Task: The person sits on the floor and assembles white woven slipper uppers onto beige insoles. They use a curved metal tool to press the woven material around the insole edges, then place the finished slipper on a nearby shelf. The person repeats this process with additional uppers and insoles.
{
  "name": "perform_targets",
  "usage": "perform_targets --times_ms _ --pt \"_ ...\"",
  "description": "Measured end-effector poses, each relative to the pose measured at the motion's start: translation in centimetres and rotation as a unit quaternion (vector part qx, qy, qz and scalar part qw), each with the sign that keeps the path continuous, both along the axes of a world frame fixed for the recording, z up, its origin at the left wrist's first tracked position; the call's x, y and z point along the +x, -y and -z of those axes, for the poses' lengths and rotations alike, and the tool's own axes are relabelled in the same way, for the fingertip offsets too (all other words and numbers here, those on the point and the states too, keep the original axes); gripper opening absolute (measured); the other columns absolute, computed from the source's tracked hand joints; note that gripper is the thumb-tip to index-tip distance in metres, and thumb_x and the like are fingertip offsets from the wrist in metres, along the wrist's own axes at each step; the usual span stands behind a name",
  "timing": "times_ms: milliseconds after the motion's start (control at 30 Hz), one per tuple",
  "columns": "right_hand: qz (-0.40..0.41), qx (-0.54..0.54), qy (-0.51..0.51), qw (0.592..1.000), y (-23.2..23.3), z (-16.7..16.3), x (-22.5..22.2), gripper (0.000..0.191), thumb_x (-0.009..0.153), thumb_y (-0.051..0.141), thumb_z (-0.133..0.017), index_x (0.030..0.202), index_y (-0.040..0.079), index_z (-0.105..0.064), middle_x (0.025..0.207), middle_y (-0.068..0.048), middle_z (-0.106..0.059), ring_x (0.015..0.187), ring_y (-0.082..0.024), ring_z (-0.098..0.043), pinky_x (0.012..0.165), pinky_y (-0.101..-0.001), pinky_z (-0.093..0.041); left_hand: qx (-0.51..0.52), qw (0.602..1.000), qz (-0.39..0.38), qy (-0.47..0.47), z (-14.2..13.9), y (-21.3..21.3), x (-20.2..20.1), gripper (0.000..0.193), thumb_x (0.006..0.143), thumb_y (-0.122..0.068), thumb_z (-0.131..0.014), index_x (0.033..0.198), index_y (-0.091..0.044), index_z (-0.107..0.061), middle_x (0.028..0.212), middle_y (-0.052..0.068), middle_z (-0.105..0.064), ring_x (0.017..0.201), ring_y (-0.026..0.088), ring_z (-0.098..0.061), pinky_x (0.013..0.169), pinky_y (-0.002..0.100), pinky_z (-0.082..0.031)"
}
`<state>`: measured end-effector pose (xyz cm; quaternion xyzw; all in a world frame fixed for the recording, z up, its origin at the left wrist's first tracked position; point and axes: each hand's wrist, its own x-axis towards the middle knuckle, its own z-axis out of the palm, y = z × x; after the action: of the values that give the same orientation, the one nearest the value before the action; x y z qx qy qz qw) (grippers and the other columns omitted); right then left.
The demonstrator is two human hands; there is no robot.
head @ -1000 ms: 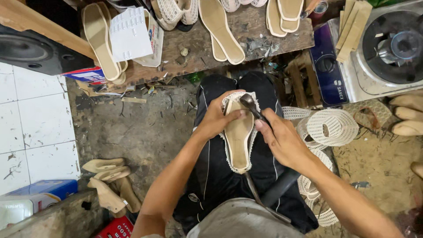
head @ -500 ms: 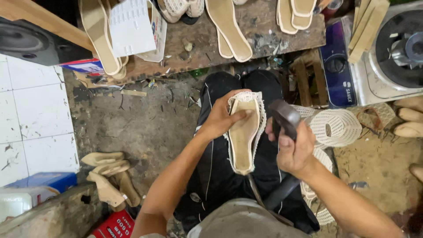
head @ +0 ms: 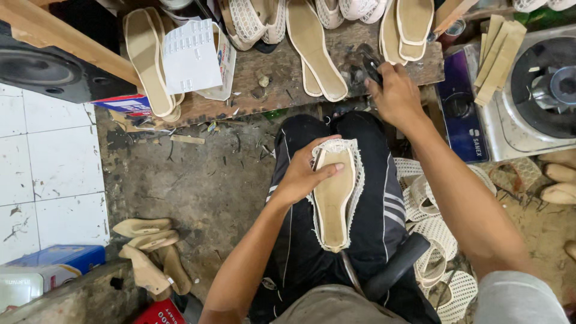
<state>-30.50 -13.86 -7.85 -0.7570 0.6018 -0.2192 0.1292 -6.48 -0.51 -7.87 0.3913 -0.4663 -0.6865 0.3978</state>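
Grimy concrete floor [head: 198, 186] fills the middle of the workshop, with white tiles [head: 48, 174] along its left edge and a low wooden desk [head: 270, 78] running across the top of the view. On the person's lap, over black trousers with white side stripes, lies a tan shoe sole with a white mesh upper [head: 335, 195], toe end pointing toward the desk. The left hand [head: 303, 174] rests on its upper left edge, fingers spread across the insole and thumb tucked at the rim, pressing it down rather than closing around it. The right hand [head: 396, 96] is stretched out to the desk edge, its grip closed on a dark tool [head: 372, 67] of which only the tip shows; what kind of tool it is cannot be told. Loose tan insoles [head: 315, 48] lie scattered on the desk near that hand. Farther left on the desk stands a white paper box with rows of small printing [head: 195, 57], partly leaning over a blue and red package [head: 123, 103] at the desk's edge. A blue and white carton [head: 54, 264] sits at the lower left, with a red package [head: 159, 312] near it and wooden shoe lasts [head: 147, 246] between them. Right of the desk stands a dark blue rectangular box [head: 462, 108], next to a grey machine [head: 534, 90]. White mesh uppers [head: 432, 228] are piled on the floor beside the right leg.
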Motion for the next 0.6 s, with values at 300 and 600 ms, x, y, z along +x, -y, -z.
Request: perform_targets --times_ms 300,600 --pt "-0.037 0.041 0.243 0.969 -5.0 -4.1 0.8 0.021 0.106 0.01 -0.065 0.124 -0.001 -0.065 0.116 -0.016 -0.069 0.101 -0.023 -0.068 0.086 -0.0334 -0.054 -0.066 0.997 -0.046 0.018 -2.2 -3.2 -0.2 0.053 0.096 -0.006 -0.07 0.146 -0.001 -0.051 0.131 0.005 -0.067 0.122 0.011 -0.06 0.108 0.029 -0.047" --pt "0.108 0.201 0.449 0.864 -20.9 -2.7 0.1 0.041 0.094 0.015 -0.066 0.132 -0.001 -0.063 0.117 -0.016 -0.075 0.109 -0.023 -0.072 0.098 -0.0382 -0.055 -0.012 0.985 -0.036 -0.169 -8.9 -4.9 2.2 0.058 0.097 -0.011 -0.069 0.151 0.002 -0.049 0.128 0.006 -0.068 0.117 0.012 -0.062 0.099 0.026 -0.05"
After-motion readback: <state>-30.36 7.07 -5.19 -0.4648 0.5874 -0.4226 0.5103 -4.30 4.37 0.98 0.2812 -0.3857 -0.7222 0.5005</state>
